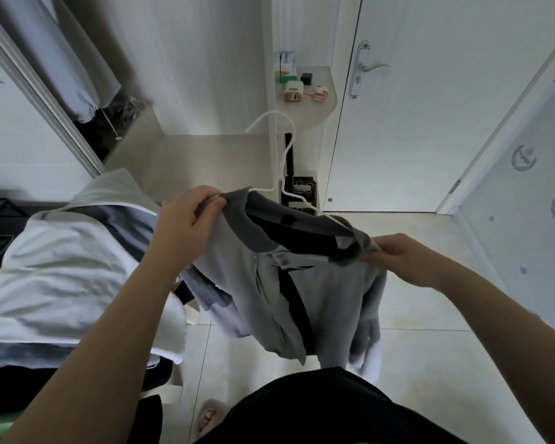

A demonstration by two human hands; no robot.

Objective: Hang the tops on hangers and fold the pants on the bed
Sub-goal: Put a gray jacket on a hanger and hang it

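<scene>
A light grey jacket [269,293] with a dark grey collar hangs in front of me on a white hanger [285,161], whose hook rises toward the wardrobe. My left hand [189,216] grips the jacket's left shoulder by the collar. My right hand [404,254] pinches the right shoulder end. The jacket's body and sleeves dangle over the floor. The bed [61,267] with white bedding and a grey striped garment [125,219] lies at my left.
An open wardrobe [205,155] stands straight ahead, with clothes hanging inside at the upper left. A small shelf [324,100] holds several little items. A white door [430,123] is at the right. Pale floor tiles lie below.
</scene>
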